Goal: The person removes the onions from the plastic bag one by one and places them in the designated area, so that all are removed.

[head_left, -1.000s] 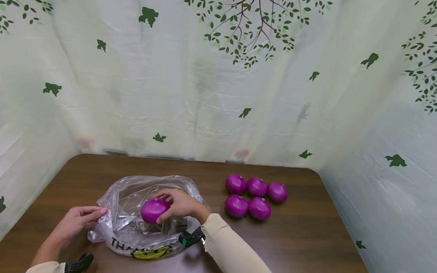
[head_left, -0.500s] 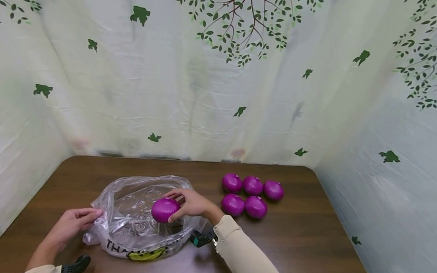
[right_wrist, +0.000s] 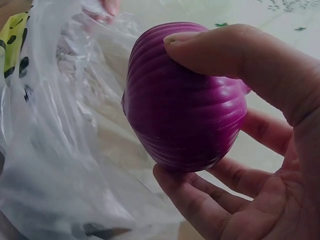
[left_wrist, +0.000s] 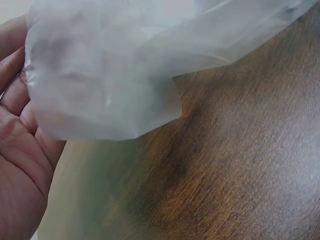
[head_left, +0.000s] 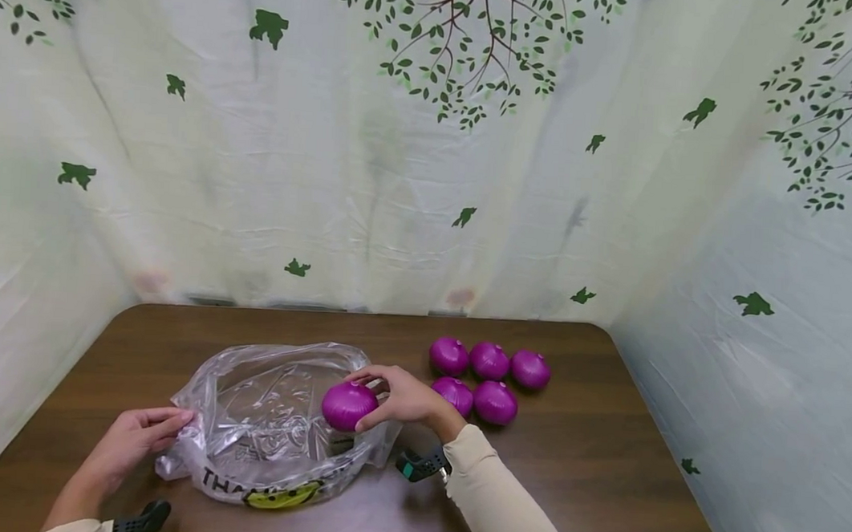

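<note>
My right hand (head_left: 405, 397) grips a glossy purple red onion (head_left: 350, 405) between thumb and curled fingers. In the head view that onion overlaps the right part of the plastic bag's mouth. In the right wrist view the thumb lies across the ridged onion (right_wrist: 180, 110), the fingers beneath it. The clear plastic bag (head_left: 241, 477), printed with black letters and a yellow shape, lies with its mouth wide and facing up. At its left rim my left hand (head_left: 123, 447) pinches the film. Close up in the left wrist view, the whitish film (left_wrist: 100, 95) hides part of the fingers.
Several more red onions (head_left: 496, 402) sit in two rows on the brown wooden table (head_left: 566, 482), right of the bag. White curtains (head_left: 373, 175) printed with leaves and branches surround the table at the back and sides.
My right hand has drawn the onion rightward, from the middle of the bag's mouth to its right side. The left hand keeps its pinch on the rim. The head view has shifted slightly.
</note>
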A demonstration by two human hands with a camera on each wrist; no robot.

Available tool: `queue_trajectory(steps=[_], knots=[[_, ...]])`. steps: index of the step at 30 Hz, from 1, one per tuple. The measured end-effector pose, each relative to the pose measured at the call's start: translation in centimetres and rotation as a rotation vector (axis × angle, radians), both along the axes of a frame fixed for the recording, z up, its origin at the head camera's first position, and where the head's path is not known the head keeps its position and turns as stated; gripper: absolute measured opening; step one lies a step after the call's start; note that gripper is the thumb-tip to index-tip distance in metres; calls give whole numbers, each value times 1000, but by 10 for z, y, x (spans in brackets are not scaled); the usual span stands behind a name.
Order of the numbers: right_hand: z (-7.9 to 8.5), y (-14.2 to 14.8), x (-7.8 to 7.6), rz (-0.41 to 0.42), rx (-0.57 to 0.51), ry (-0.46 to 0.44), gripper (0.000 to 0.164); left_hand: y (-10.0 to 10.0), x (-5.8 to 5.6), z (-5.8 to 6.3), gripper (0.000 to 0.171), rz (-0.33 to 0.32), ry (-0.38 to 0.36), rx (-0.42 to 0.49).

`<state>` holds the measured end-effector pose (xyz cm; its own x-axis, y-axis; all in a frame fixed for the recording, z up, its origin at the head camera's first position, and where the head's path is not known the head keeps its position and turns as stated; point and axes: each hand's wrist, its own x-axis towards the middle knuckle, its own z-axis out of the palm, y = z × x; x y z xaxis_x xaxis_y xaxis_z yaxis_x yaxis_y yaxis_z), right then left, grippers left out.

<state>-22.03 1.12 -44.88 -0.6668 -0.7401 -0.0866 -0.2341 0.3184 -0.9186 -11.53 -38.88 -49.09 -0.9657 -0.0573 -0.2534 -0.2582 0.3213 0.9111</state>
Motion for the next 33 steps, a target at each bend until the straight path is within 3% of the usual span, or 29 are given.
queue_trajectory(steps=[4, 21, 29, 33], knots=[[5, 10, -2, 7, -8, 38, 61, -1, 0, 0, 21, 9, 8, -1], [7, 60, -7, -36, -31, 52, 65, -1, -3, -1, 19, -11, 10, 18], [10, 84, -6, -89, -43, 64, 64, -2, -5, 2, 32, -12, -31, -17], [11, 96, -5, -107, -19, 89, 64, 0, -4, 2, 24, -11, -26, -11]])
